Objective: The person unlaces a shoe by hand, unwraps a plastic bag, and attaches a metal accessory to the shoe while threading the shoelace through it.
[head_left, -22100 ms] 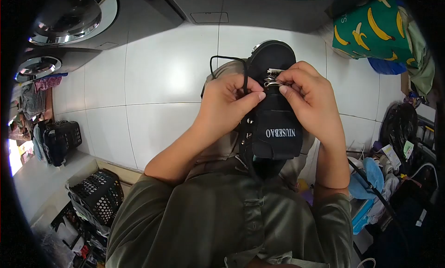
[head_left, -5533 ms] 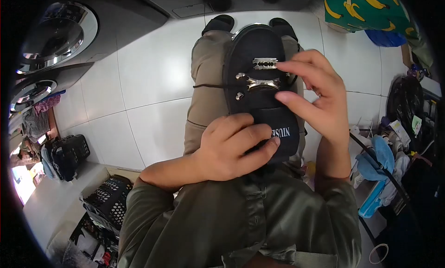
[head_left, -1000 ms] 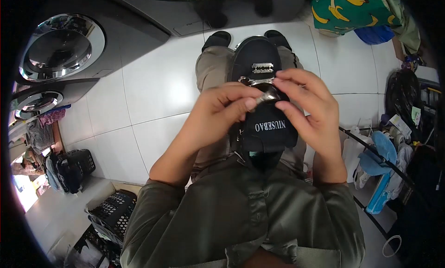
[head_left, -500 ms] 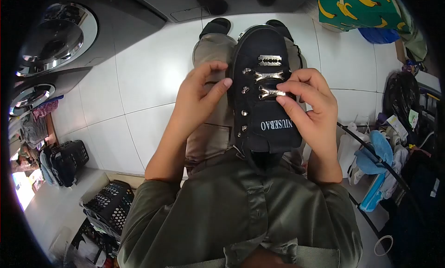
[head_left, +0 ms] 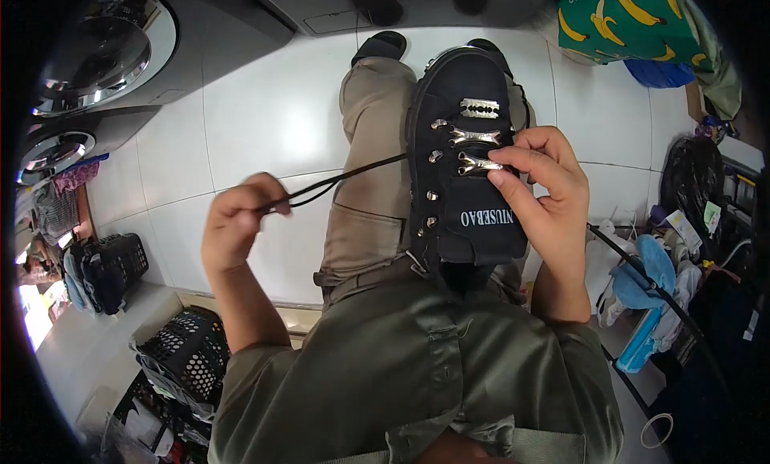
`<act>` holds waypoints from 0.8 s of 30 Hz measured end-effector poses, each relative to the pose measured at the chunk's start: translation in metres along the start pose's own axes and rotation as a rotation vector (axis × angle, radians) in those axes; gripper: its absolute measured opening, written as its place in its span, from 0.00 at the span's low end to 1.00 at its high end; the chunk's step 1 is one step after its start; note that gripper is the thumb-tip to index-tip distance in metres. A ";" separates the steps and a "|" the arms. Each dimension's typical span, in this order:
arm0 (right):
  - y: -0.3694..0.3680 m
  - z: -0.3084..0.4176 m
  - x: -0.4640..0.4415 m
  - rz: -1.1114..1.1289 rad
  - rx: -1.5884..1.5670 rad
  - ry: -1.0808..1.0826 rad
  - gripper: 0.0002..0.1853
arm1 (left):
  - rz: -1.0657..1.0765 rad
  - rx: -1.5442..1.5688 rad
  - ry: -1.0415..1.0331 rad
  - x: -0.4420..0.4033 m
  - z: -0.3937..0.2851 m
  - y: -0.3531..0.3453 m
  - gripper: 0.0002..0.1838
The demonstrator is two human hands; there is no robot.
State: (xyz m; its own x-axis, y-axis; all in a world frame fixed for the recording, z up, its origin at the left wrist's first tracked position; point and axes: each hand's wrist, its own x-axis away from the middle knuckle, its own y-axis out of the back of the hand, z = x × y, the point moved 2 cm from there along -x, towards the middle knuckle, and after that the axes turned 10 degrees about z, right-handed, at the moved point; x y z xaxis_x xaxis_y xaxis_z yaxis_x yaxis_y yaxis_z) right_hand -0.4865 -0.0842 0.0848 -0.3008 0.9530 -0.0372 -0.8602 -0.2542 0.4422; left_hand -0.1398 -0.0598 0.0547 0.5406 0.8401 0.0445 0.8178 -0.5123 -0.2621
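Head view: the black shoe [head_left: 461, 191] lies on the person's lap [head_left: 365, 231], toe pointing away. Its lace [head_left: 353, 174] now stretches out leftward, where none showed a moment ago, so slack is probably being drawn out. The left hand [head_left: 239, 219] has swung well aside, clamped on the lace; the right hand [head_left: 545, 179] pinches the lower metal ornament [head_left: 473, 164], fingers bent.

White tiled floor [head_left: 265, 95] (glossy), grey round-doored machines [head_left: 192, 55], bright light [head_left: 34, 318] far left
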 end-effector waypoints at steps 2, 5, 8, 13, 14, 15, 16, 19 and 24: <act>0.000 0.000 0.001 0.001 0.001 0.005 0.09 | -0.109 0.192 -0.151 0.012 -0.007 0.008 0.19; -0.001 0.000 0.000 0.003 -0.002 0.003 0.09 | -0.037 0.534 -0.531 0.040 -0.011 0.030 0.18; -0.001 0.001 0.000 0.004 -0.006 -0.007 0.09 | 0.105 0.643 -0.719 0.050 -0.018 0.047 0.15; 0.000 0.000 0.000 0.002 0.003 0.005 0.10 | -0.167 0.851 -0.833 0.063 -0.018 0.076 0.07; 0.000 0.000 0.000 0.003 0.009 0.010 0.09 | -0.167 0.850 -0.833 0.064 -0.017 0.083 0.07; 0.000 -0.001 0.000 0.004 0.016 0.014 0.09 | -0.251 0.927 -0.814 0.066 -0.012 0.091 0.09; 0.000 -0.001 0.000 0.004 0.015 0.015 0.09 | -0.337 1.002 -0.793 0.071 -0.006 0.101 0.11; 0.000 -0.002 0.000 0.001 0.014 0.024 0.09 | -0.751 1.031 -0.703 0.098 0.029 0.138 0.15; 0.001 0.000 0.000 0.010 0.017 0.003 0.10 | -0.960 1.037 -0.600 0.114 0.063 0.169 0.11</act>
State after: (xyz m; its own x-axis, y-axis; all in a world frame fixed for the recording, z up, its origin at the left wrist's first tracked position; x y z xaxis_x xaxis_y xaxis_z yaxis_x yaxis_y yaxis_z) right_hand -0.4870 -0.0841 0.0852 -0.3101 0.9501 -0.0351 -0.8501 -0.2605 0.4577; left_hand 0.0478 -0.0398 -0.0450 -0.4589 0.8473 0.2672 0.1702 0.3791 -0.9096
